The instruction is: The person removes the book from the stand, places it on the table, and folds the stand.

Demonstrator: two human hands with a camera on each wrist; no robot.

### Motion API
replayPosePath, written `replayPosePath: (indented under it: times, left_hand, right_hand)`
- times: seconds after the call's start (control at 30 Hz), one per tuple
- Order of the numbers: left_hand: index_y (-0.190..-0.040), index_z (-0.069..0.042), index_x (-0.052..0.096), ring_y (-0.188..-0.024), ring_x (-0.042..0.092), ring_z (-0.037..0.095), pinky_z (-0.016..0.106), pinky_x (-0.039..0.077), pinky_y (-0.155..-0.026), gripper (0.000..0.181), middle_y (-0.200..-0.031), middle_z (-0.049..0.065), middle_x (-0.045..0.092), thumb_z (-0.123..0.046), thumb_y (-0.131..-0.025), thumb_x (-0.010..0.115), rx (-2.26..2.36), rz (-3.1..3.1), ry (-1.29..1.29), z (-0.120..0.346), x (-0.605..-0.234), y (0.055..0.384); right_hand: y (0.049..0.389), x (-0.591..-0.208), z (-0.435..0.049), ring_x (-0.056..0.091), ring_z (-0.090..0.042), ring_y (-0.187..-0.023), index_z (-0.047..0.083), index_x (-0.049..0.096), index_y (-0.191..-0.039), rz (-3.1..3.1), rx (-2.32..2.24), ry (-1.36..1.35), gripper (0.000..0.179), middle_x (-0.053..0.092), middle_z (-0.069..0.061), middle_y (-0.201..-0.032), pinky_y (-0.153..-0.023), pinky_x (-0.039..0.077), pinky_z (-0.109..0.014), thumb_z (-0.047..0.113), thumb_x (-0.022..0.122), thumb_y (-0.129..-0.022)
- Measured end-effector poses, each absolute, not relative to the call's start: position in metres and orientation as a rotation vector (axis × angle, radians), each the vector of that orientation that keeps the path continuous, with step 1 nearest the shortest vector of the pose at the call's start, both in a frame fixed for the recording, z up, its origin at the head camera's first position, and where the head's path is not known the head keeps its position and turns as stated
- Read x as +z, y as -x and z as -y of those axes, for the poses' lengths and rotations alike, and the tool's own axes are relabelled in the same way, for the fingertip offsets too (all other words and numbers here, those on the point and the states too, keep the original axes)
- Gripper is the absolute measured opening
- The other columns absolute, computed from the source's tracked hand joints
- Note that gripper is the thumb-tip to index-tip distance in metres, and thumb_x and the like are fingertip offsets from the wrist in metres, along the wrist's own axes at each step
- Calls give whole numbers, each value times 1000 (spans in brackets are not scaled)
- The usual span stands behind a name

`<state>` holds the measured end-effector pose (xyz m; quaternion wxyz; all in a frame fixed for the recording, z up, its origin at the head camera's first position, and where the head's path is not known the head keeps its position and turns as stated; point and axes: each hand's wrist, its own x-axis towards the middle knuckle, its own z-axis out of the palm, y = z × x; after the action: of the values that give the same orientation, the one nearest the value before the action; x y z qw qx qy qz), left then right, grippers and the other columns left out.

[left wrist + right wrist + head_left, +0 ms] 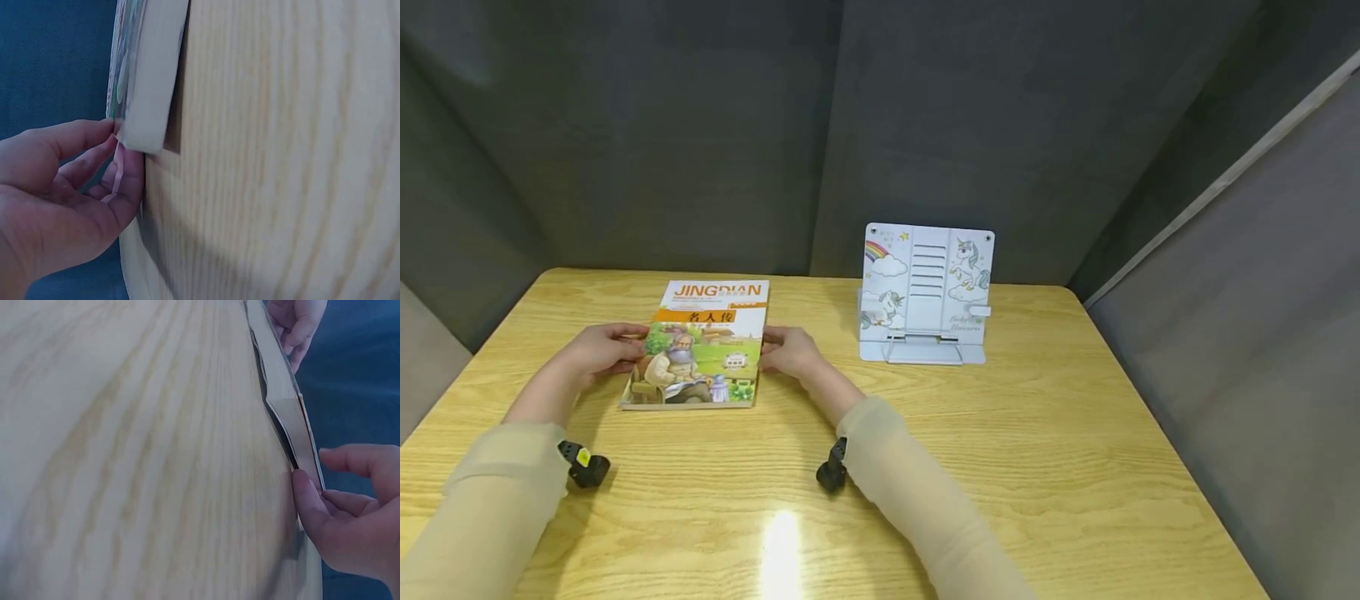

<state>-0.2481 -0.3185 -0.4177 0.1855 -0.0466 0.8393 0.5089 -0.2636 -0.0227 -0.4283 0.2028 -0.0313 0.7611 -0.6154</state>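
A paperback book (703, 358) with an illustrated cover of a bearded figure lies face up at the left of the table. My left hand (606, 348) grips its left edge. The left wrist view shows that thumb on the cover side and the other fingers curled below, with a shadowed gap under the book's page block (153, 81). On the opposite edge, my right hand (790, 352) holds the book between its digits. In the right wrist view, fingertips (306, 487) touch the book's corner, and some lower pages (294, 419) spread apart from the rest.
A white book stand (928, 292) with unicorn and rainbow prints stands upright right of the book, near the table's back edge. Dark grey curtains (700, 142) hang behind the wooden table (1045, 467). A grey panel (1255, 275) borders the right side.
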Motion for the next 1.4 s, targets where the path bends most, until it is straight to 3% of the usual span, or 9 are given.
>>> replayPosePath:
  times: [0.13, 0.23, 0.37, 0.5, 0.67, 0.83, 0.97, 1.2, 1.4]
  left_hand:
    - [-142, 11, 26, -79, 56, -2, 23, 54, -72, 55, -102, 2, 59, -10, -97, 49, 1382, -2406, 118, 316, -415, 245]
    - [-142, 11, 25, -81, 56, 1, 25, 55, -72, 58, -111, 14, 58, -15, -97, 50, 1331, -2441, 112, 314, -411, 242]
    - [-144, 10, 22, -91, 56, 7, 27, 55, -75, 63, -129, 29, 45, -23, -97, 50, 1287, -2473, 90, 314, -403, 237]
    - [-144, 9, 22, -106, 56, 24, 32, 55, -81, 63, -138, 33, 37, -26, -99, 48, 1276, -2504, 37, 309, -396, 233]
    - [-145, 7, 23, -118, 49, 40, 46, 50, -92, 63, -138, 34, 36, -30, -99, 46, 1259, -2540, -17, 296, -386, 228]
    - [-146, 4, 24, -121, 44, 45, 54, 45, -94, 68, -139, 32, 37, -36, -97, 49, 1210, -2614, -41, 276, -371, 221]
    - [-145, 2, 29, -123, 41, 46, 55, 44, -94, 71, -139, 31, 38, -40, -95, 54, 1137, -2704, -80, 260, -360, 216]
    - [-144, -2, 34, -120, 47, 40, 47, 49, -85, 59, -137, 25, 44, -27, -95, 55, 1086, -2803, -154, 236, -344, 208]
    - [-144, -4, 36, -125, 44, 40, 51, 49, -88, 59, -143, 20, 41, -24, -93, 58, 1088, -2870, -234, 216, -335, 202]
  right_hand:
    - [262, -428, 15, 60, -18, -110, 4, 48, -138, -2069, -1690, 128, 62, 62, -12, -123, -82, 54, -26, -3, 68, -79]
    - [259, -427, 10, 54, -21, -121, 5, 44, -141, -2047, -1642, 181, 63, 57, -12, -131, -90, 51, -25, 0, 66, -82]
    - [255, -422, 4, 50, -23, -126, 7, 43, -141, -2114, -1534, 311, 61, 52, -13, -136, -97, 47, -26, 3, 64, -84]
    - [252, -411, -4, 48, -26, -127, 11, 46, -140, -2207, -1421, 458, 55, 47, -11, -141, -95, 49, -30, 7, 61, -88]
    - [250, -392, -18, 46, -28, -129, 14, 47, -140, -2341, -1307, 582, 50, 47, -7, -143, -100, 45, -33, 12, 58, -91]
    - [248, -373, -36, 46, -25, -129, 14, 49, -138, -2413, -1270, 661, 49, 49, -5, -141, -104, 41, -33, 13, 61, -91]
    - [247, -360, -52, 46, -28, -128, 11, 49, -138, -2416, -1306, 712, 48, 49, -8, -140, -104, 42, -35, 9, 60, -91]
    - [245, -339, -78, 49, -28, -126, 11, 51, -136, -2492, -1331, 748, 45, 52, -10, -137, -103, 42, -37, 10, 59, -91]
    - [241, -323, -99, 48, -25, -126, 11, 51, -135, -2595, -1341, 776, 45, 52, -5, -137, -103, 43, -36, 10, 60, -91]
